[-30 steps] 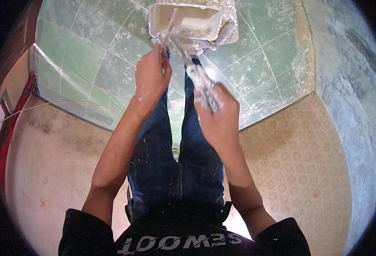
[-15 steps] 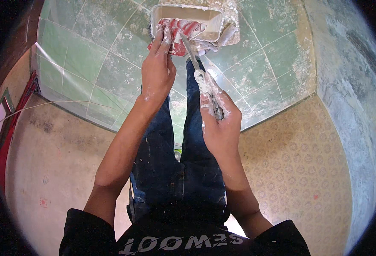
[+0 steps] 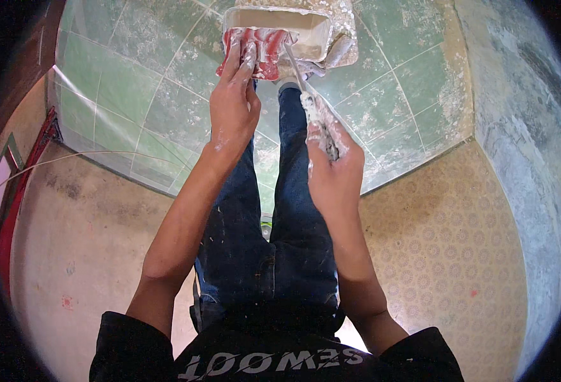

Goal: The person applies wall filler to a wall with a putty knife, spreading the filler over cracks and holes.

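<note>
Left hand (image 3: pixel 234 107) grips a red plate (image 3: pixel 269 56) at its fingertips, a tub (image 3: pixel 315 25) beyond; right hand (image 3: pixel 336 156) grips a scraper (image 3: pixel 309 107) at the plate's edge, apparently scraping. Another stroke would need a steady plate.

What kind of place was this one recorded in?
Probably a room under renovation, judging by the green floor tiles splattered with white, the tub with a white-crusted rim, and the patchy blue-grey wall on the right.
</note>
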Tool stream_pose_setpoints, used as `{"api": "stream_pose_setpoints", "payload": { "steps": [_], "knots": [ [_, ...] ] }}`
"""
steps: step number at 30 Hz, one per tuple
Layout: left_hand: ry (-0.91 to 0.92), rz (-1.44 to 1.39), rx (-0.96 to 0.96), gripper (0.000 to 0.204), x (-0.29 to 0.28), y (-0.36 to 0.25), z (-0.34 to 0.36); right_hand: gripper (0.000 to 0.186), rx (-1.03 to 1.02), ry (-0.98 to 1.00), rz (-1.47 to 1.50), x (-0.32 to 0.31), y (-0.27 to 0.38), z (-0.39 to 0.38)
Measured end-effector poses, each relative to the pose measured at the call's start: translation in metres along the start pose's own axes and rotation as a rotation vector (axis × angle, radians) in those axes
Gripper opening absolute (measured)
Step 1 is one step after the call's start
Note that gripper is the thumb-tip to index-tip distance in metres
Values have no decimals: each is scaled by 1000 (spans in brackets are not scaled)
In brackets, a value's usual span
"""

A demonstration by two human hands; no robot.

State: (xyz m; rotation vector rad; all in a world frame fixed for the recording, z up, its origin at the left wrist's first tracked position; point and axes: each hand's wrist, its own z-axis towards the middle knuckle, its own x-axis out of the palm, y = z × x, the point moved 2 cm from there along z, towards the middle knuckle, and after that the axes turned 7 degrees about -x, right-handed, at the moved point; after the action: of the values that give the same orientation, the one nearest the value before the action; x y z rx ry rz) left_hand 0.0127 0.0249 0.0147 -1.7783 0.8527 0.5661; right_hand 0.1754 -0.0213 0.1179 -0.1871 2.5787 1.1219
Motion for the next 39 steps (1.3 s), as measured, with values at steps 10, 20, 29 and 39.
{"api": "stream_pose_setpoints", "payload": {
  "steps": [10, 20, 29, 39],
  "knots": [
    [16, -42, 42, 54, -7, -3, -4, 24, -31, -121, -41, -16, -7, 35],
    [34, -73, 88, 66, -13, -4, -3, 26, -145, 55, -217, 0, 3, 13],
    [31, -61, 129, 68, -17, 4, -6, 25, -95, -17, -248, -10, -5, 57],
    [39, -109, 135, 71, -15, 4, -8, 33, -110, 124, -320, 0, -3, 40]
  ]
}}
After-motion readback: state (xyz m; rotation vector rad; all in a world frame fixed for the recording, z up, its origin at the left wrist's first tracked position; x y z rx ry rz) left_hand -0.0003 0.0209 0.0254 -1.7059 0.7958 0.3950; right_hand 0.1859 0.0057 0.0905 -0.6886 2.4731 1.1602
